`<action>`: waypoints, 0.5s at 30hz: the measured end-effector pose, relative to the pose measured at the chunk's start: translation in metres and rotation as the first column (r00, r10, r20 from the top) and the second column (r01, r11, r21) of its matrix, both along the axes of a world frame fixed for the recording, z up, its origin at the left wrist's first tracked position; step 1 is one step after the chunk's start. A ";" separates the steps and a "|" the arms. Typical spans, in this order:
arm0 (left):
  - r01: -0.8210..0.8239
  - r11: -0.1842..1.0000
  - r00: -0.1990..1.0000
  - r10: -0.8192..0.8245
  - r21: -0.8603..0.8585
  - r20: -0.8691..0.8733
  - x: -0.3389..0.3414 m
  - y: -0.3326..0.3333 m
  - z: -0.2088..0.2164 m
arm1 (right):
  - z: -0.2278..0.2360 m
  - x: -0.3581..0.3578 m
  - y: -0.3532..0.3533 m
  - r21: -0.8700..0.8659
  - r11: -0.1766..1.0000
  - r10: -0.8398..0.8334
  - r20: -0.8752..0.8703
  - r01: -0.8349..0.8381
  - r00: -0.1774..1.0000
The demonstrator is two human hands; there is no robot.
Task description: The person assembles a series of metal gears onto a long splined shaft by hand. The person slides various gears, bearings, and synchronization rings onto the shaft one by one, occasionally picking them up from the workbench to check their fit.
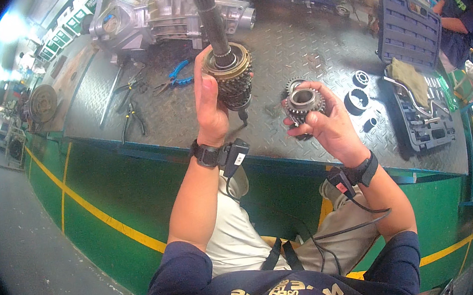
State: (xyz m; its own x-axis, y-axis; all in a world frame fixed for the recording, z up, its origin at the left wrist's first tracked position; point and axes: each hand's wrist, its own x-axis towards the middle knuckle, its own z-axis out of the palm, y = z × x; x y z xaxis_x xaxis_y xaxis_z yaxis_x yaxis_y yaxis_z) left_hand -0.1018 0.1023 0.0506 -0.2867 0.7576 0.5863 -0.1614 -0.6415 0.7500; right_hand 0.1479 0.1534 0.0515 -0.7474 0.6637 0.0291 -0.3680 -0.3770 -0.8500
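Observation:
Upright in my left hand (209,104) stands a gear shaft (231,82), with a splined upper end and a brass-coloured ring above its stacked gears. My fingers wrap round the gear stack from the left, partly hidden behind it. The shaft's thin lower tip is near the bench surface; I cannot tell if it touches. In my right hand (331,120) is a loose steel gear (304,103), pinched between thumb and fingers with its bore facing up. Just behind that gear, another toothed ring (294,85) shows, partly covered.
The metal bench (188,126) carries pliers (131,121) at left, blue-handled pliers (179,71), and a gearbox housing (148,21) at the back. At right lie black sockets (357,101), a bearing (361,79) and an open tool case (409,31). A co-worker (456,20) is at far right.

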 end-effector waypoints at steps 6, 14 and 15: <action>0.001 0.999 0.994 0.002 -0.033 0.109 0.001 -0.001 0.000 | 0.013 0.001 -0.004 0.169 0.985 -0.006 -0.137 0.029 0.991; 0.025 0.997 0.992 -0.017 -0.069 0.121 -0.004 0.000 -0.007 | -0.010 0.000 -0.009 -0.027 0.998 0.051 -0.061 -0.053 0.997; 0.020 0.998 0.994 -0.013 -0.065 0.109 -0.004 0.000 -0.006 | -0.008 -0.001 -0.009 -0.053 0.997 0.060 -0.051 -0.063 0.997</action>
State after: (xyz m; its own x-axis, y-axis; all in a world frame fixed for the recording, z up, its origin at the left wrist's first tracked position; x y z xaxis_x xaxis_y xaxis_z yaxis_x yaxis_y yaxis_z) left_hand -0.1062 0.1024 0.0445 -0.3328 0.7986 0.5014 -0.2545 -0.5881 0.7677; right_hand 0.1469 0.1449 0.0434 -0.7852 0.6184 0.0319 -0.3838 -0.4455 -0.8088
